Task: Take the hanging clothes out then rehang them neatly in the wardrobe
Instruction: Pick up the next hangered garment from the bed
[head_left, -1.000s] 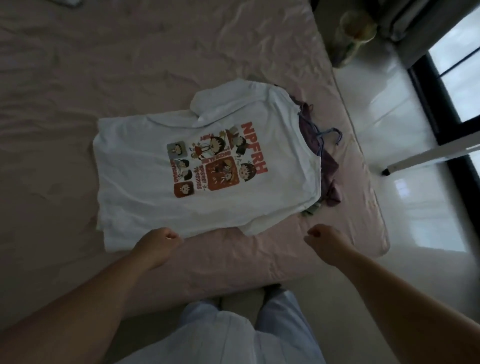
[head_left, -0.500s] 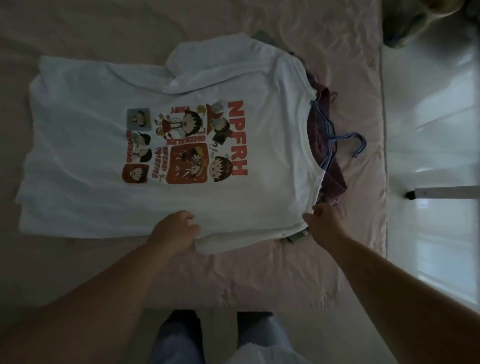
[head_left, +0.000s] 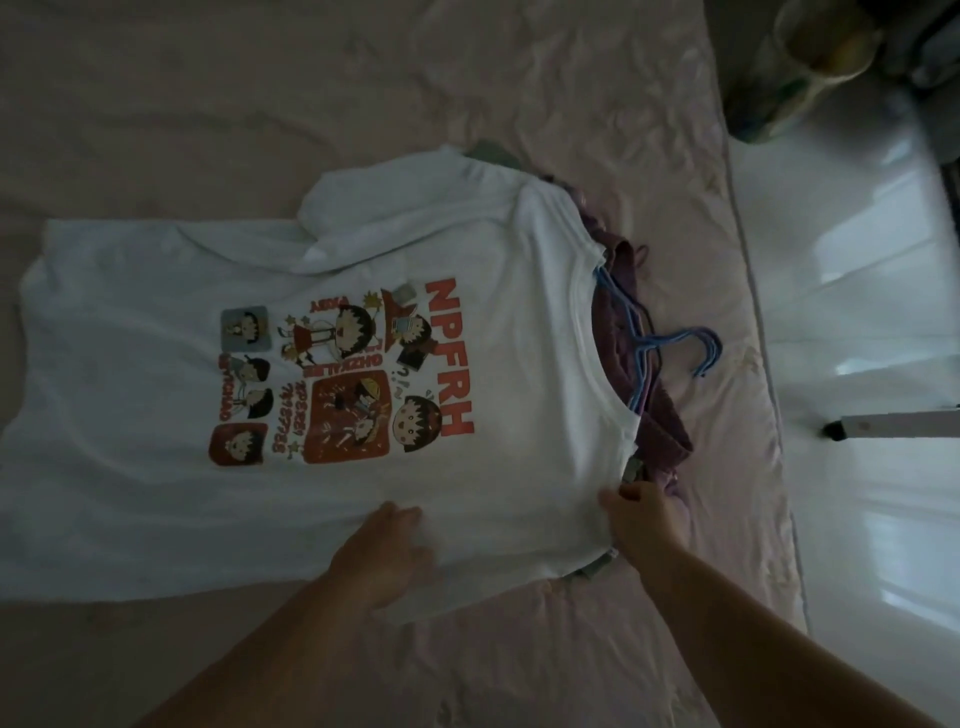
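White cotton fills the middle of the frame: a T-shirt (head_left: 467, 364) with a red and brown cartoon print is spread flat on a bed (head_left: 208, 104) covered in a creased pink sheet, its neck turned toward the right. Blue hangers (head_left: 670, 343) are seen poking out of the neck opening, with their hooks lying on the sheet. A purple garment (head_left: 660, 431) is bunched under the collar, and a strip of grey-green cloth (head_left: 597, 566) shows beneath the lower hem. The left hand (head_left: 384, 556) is laid on the shirt near its lower edge; it is blurred, so its fingers cannot be told apart. The right hand (head_left: 644, 519) is closed on the shirt's edge at the lower right, fingers curled over the fabric. At the upper right, a blurred container (head_left: 810, 62) stands on the glossy floor; its contents cannot be made out.
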